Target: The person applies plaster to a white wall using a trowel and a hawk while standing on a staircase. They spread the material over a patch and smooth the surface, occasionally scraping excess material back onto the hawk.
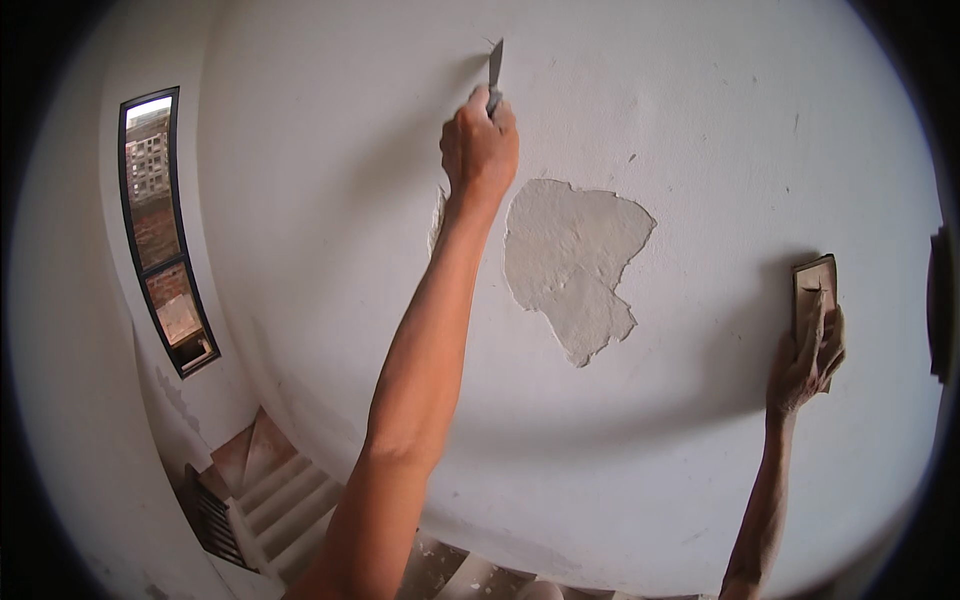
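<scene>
High on the white wall [720, 130], near a small dark mark, left hand [480, 145] holds a scraper [496, 65], fingers clamped round its handle, blade pointing up; whether the tip touches the wall, cannot tell. Well apart, near the right edge, right hand [798, 378] holds a brown rectangular block [814, 280], upright against or close to the wall, fingers clamped on its lower part, one stretched up along its face; thumb placement unclear. Between the two hands, rough-edged greyish patch [575, 250], just right of the left forearm. Far left: narrow dark-framed window [180, 262], buildings behind glass. Lower left: stairs [285, 505], dark railing [212, 515] beside them.
</scene>
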`<state>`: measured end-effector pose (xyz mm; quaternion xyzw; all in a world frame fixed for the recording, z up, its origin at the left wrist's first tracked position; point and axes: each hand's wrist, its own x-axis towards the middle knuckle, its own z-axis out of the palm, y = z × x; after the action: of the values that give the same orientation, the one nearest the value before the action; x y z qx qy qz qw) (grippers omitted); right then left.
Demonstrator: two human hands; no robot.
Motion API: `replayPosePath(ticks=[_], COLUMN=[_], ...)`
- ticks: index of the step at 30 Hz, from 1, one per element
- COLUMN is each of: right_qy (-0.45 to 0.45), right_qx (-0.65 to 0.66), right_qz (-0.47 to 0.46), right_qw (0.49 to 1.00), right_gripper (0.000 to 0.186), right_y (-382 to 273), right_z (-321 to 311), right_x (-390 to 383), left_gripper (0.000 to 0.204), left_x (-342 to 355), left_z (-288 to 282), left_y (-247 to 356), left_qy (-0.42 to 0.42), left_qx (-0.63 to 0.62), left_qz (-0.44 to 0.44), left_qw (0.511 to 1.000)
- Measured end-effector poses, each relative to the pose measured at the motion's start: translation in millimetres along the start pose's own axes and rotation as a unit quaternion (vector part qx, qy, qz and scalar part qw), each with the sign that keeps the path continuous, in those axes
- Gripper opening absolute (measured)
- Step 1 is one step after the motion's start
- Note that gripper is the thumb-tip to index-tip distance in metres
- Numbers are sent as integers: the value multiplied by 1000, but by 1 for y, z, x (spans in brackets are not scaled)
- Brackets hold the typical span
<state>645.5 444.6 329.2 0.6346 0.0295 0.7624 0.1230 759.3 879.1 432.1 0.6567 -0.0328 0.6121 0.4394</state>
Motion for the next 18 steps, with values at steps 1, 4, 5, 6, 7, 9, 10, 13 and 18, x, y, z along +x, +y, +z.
replayPosePath(ticks=[1, 4, 5, 6, 7, 9, 10, 13, 18], right_qy=[3, 11, 15, 13, 9, 1, 3, 10, 7], right_qx=[-8, -16, -8, 3, 9, 10, 8, -3, -11], right_qz=[-3, -9, -10, -10, -7, -3, -7, -14, -12], right_qw=[1000, 1000, 1000, 1000, 1000, 1000, 1000, 1000, 1000], right_gripper=[56, 54, 54, 53, 53, 52, 52, 52, 52], right_y=[3, 10, 8, 5, 4, 5, 5, 8, 3], right_z=[1, 3, 2, 3, 5, 5, 3, 1, 1], right_x=[0, 1, 3, 1, -1, -4, -4, 0, 1], left_gripper=[18, 20, 20, 21, 21, 23, 22, 22, 24], left_x=[-8, -2, 9, 14, 16, 14, 12, -2, 15], left_z=[0, -1, 1, 2, 3, 5, 4, -14, -18], left_y=[-1, -1, 0, -2, -5, -2, -4, -1, -23], left_qy=[5, -22, -10, -1, 9, 25, 0, -62, -65], left_qx=[-19, -12, 6, 30, 32, 27, 11, -64, -144], left_qz=[3, 9, 32, 53, 53, 54, 33, -2, 20], left_qw=[1000, 1000, 999, 998, 998, 998, 999, 996, 987])
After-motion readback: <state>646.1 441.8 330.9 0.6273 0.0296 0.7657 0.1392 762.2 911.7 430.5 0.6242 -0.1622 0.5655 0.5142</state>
